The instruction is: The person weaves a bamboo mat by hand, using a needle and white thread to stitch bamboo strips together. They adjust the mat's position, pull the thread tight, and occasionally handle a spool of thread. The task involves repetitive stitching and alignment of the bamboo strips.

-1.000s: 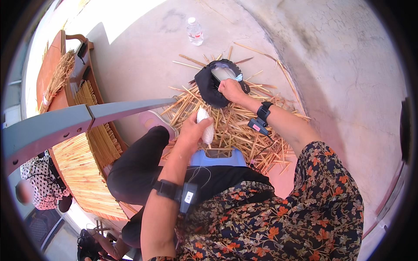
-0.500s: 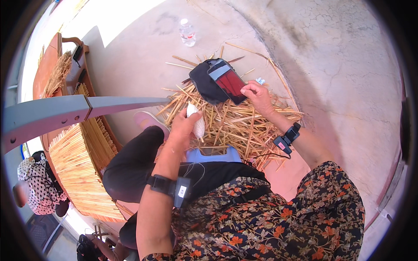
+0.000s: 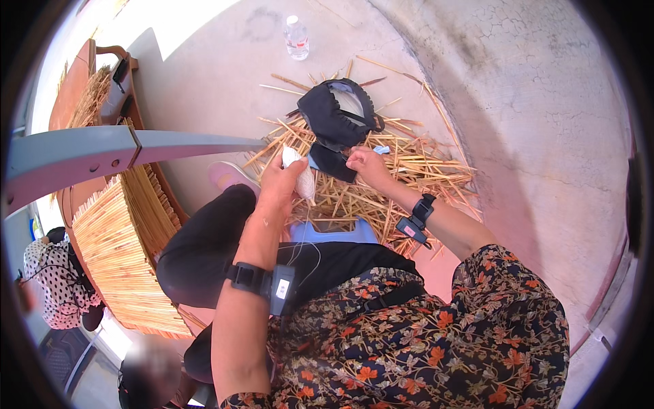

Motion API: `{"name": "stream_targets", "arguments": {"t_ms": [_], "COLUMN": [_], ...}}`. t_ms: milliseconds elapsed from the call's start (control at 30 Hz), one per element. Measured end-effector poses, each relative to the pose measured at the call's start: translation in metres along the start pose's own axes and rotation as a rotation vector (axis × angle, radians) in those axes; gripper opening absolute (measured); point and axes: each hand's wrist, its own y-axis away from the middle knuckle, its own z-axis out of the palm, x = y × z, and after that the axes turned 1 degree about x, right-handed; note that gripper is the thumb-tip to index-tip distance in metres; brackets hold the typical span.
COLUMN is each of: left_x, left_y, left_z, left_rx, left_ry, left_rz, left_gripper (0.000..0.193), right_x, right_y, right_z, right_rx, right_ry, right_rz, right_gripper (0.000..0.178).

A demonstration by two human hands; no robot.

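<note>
My left hand (image 3: 279,180) is closed around a white, spindle-shaped bundle (image 3: 306,185), perhaps wound thread, which sticks out above and below the fingers. A thin pale thread (image 3: 308,232) hangs under it toward my lap. My right hand (image 3: 371,167) pinches the right edge of a dark, flat, rectangular thing (image 3: 332,163) with a bluish left edge; I cannot tell its exact kind. Just beyond it, a black cloth bag (image 3: 320,112) with a gathered edge and a loop lies on the loose straw stalks (image 3: 415,170).
A grey-blue metal bar (image 3: 82,157) crosses from the left. Behind it stand a wooden chair (image 3: 71,95) and a bound stack of stalks (image 3: 112,245). A water bottle (image 3: 296,39) stands far off. A blue plastic stool (image 3: 340,233) is by my legs; other people are at lower left.
My right hand has drawn the flat thing nearer and leftward, away from the black bag. Its red and grey face no longer shows, and the bag's loop is now uncovered.
</note>
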Motion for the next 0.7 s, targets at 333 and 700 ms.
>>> {"name": "stream_targets", "arguments": {"t_ms": [333, 700], "left_x": [-0.001, 0.034], "left_y": [0.009, 0.063], "left_z": [0.019, 0.024], "left_rx": [-0.129, -0.526], "left_ry": [-0.166, -0.441], "left_rz": [0.185, -0.266], "left_gripper": [0.062, 0.070], "right_x": [-0.131, -0.013], "right_y": [0.013, -0.149], "right_z": [-0.004, -0.074], "right_rx": [-0.418, -0.052], "right_ry": [-1.424, 0.122], "right_rz": [0.411, 0.295], "right_gripper": [0.010, 0.013]}}
